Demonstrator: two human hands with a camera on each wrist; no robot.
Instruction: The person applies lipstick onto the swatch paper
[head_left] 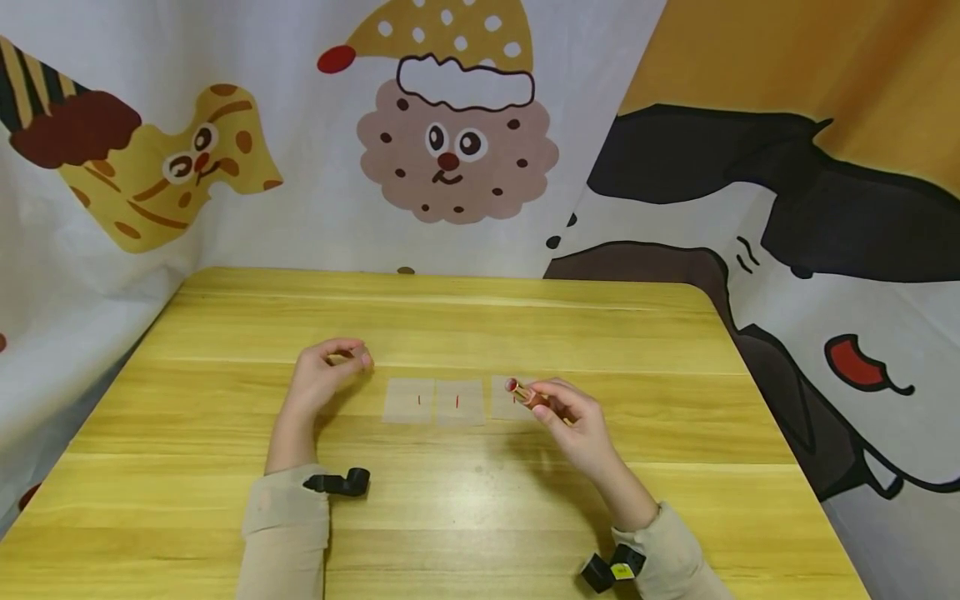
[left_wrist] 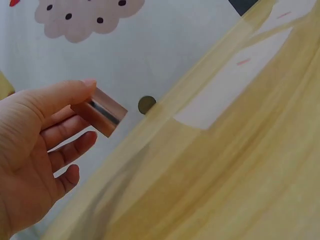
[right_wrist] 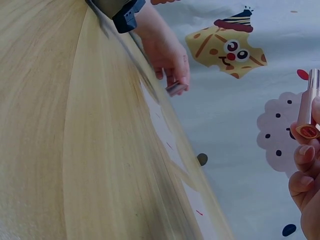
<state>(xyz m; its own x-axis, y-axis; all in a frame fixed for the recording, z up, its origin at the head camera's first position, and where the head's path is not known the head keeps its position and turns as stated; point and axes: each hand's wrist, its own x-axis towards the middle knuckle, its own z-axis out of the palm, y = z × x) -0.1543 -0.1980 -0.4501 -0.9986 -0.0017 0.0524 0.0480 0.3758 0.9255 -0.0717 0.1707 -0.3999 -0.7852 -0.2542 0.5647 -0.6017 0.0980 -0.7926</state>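
Note:
Between the thumb and fingertips of my left hand point(head_left: 322, 379) is a small rose-gold lipstick cap point(left_wrist: 102, 112), raised over the left of the table. My right hand point(head_left: 585, 425) holds a rose-gold lipstick point(head_left: 531, 397) in its fingers, uncapped end tipped toward the upper left. That lipstick overlaps the right paper point(head_left: 499, 390) in the head view and hides part of its red mark. Two more translucent papers, a left one point(head_left: 400, 402) and a middle one point(head_left: 472, 402), lie beside it, each with a short red stroke. In the right wrist view the lipstick's base point(right_wrist: 309, 131) shows a red label.
A wood-grain table point(head_left: 450, 517) carries the row of papers near its middle. Behind its far edge hangs a cartoon-printed curtain point(head_left: 292, 225). Black camera mounts are strapped to the left wrist point(head_left: 341, 482) and right wrist point(head_left: 611, 570).

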